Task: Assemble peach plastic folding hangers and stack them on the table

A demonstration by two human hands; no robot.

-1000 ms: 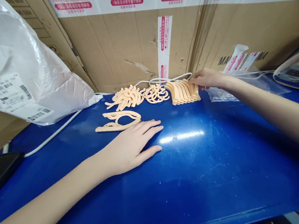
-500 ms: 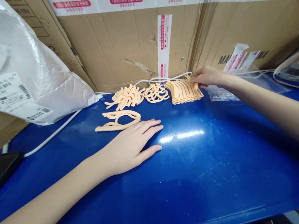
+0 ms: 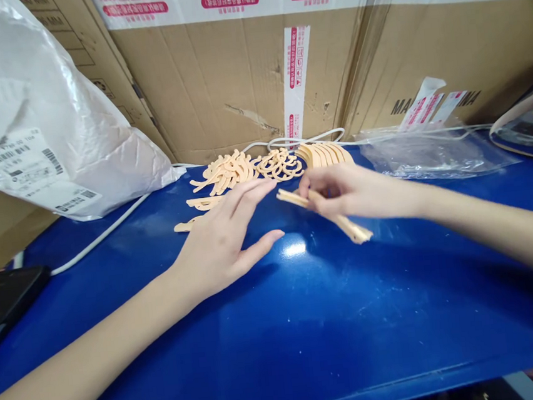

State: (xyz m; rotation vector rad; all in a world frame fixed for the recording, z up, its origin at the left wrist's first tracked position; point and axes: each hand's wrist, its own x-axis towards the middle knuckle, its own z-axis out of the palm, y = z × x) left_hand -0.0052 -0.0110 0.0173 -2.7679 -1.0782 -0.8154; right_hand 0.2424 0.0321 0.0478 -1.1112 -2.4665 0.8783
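Over the tabletop [image 3: 262, 351], a piece [image 3: 353, 229] is pinched in the right hand [image 3: 350, 190], near the left hand [image 3: 223, 235], thumb wide, seemingly empty; the stack [image 3: 327, 153] lies behind. Handling one piece seems the step; the next move wants a steady grip.

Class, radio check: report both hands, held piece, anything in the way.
Right hand gripping beige plastic hanger arm. Left hand open. Folded hanger partly hidden by left hand. Row of hanger arms beyond right hand.
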